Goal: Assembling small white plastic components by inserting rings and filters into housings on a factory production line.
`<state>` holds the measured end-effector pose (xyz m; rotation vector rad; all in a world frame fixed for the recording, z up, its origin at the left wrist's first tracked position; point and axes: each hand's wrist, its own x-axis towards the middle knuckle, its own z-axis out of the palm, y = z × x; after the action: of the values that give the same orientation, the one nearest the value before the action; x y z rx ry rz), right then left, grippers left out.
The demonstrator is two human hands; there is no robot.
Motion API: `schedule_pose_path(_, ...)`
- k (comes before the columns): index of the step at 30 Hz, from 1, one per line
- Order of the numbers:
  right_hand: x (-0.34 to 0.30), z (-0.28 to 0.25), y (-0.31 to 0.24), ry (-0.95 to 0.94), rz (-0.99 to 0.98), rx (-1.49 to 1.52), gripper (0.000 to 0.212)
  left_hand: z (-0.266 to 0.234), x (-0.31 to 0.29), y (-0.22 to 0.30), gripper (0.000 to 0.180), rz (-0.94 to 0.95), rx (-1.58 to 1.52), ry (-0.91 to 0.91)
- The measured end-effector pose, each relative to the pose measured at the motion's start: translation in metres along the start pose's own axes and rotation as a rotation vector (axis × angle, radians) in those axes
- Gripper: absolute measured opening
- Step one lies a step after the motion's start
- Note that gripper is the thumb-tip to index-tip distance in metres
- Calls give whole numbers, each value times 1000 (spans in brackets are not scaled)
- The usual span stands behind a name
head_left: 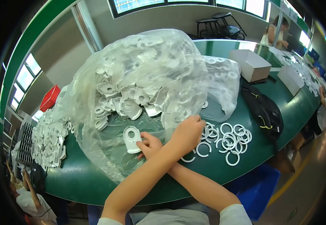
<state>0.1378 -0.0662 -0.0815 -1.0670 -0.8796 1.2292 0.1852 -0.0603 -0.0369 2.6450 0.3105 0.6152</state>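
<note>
My forearms are crossed, the left one lying over the right. My right hand (150, 145) has its fingers closed on the edge of a white plastic part (130, 146), flat, rounded at one end, with a round hole. My left hand (188, 134) is curled at the left side of a pile of white open rings (228, 141); what its fingers hold, if anything, is hidden. Beyond both hands, a large clear plastic bag (163, 48) lies open toward me, full of similar white parts (131, 105). Part of its film spreads under my right hand.
A second clear bag (224, 71) with rings stands behind the pile. On the right are a black bag (262, 108) and white boxes (251, 63). More white parts (49, 138) are heaped at left. A blue bin (258, 191) sits below the table edge. Other people work at both sides.
</note>
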Motion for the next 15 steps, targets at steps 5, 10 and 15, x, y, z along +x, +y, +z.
schedule_pose_path(5,1,2,-5,7,57,7,24,36,55,-25,19,32,-94,142)
schedule_pose_path(10,0,1,-13,-58,51,16,26,41,74,-40,19,-42,273,52)
schedule_pose_path(15,1,3,-5,-52,49,-45,28,-15,51,-4,20,54,1,366)
